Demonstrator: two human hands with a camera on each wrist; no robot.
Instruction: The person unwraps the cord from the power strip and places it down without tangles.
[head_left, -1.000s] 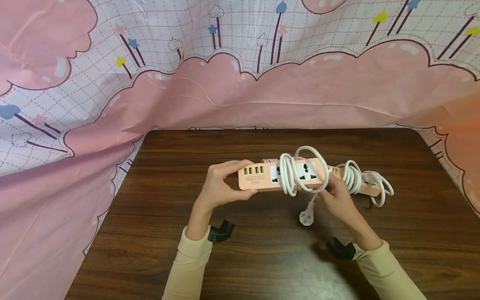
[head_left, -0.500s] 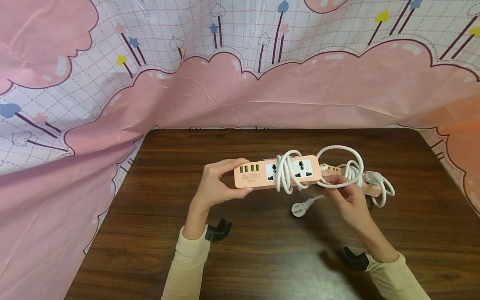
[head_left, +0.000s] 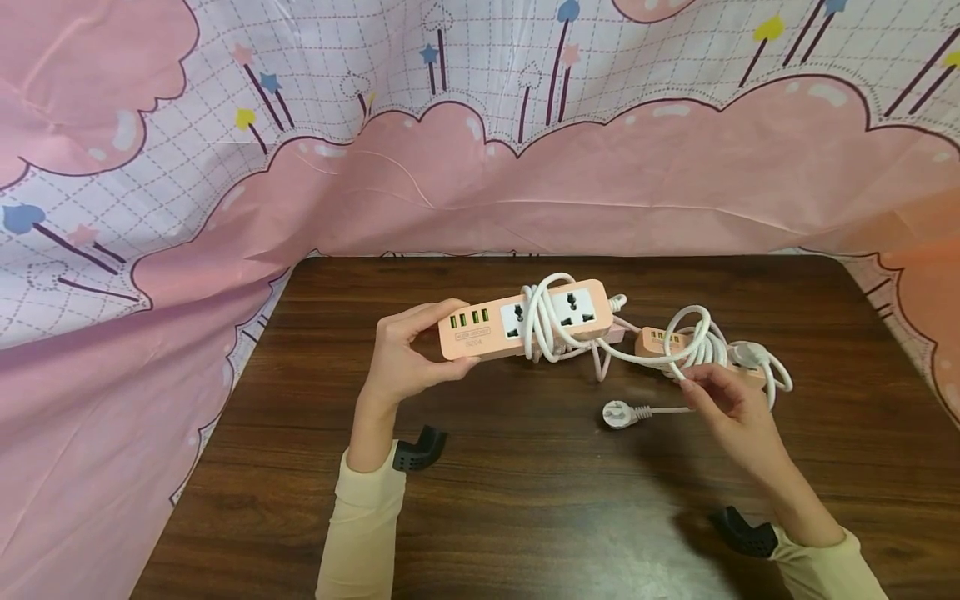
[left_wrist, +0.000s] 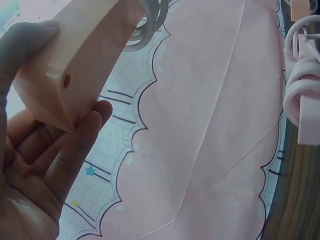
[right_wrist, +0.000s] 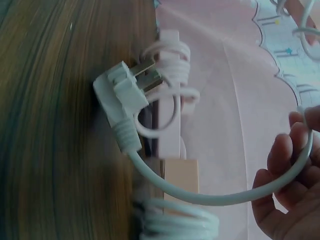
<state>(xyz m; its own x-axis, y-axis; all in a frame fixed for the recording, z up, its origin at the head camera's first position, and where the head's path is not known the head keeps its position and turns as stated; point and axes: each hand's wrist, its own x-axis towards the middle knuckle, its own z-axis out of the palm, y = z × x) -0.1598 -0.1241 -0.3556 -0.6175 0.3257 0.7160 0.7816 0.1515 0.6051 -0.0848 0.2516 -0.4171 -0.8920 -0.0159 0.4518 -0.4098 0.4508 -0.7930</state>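
My left hand [head_left: 405, 354] grips the left end of a peach power strip [head_left: 480, 340], thumb below and fingers above, holding it over the table. USB ports and sockets face up on it, and a white cord [head_left: 542, 321] is looped round its middle. Part of that cord runs right to my right hand [head_left: 738, 425], which pinches it between thumb and fingers. The cord's white plug [right_wrist: 120, 95] hangs left of the right hand. In the left wrist view the strip's end face [left_wrist: 50, 90] sits between thumb and fingers.
On the brown table [head_left: 480, 492] lies a second peach power strip [head_left: 654, 340] with its white cord coiled round it, behind the right hand. A pink strip [right_wrist: 168, 117] with a pink cord lies behind the held one. A patterned pink cloth [head_left: 525, 200] hangs at the back and left.
The right hand has moved right and down, drawing a loop of cord off the strip's right end. The left hand has carried the strip left, its right end tilting up.
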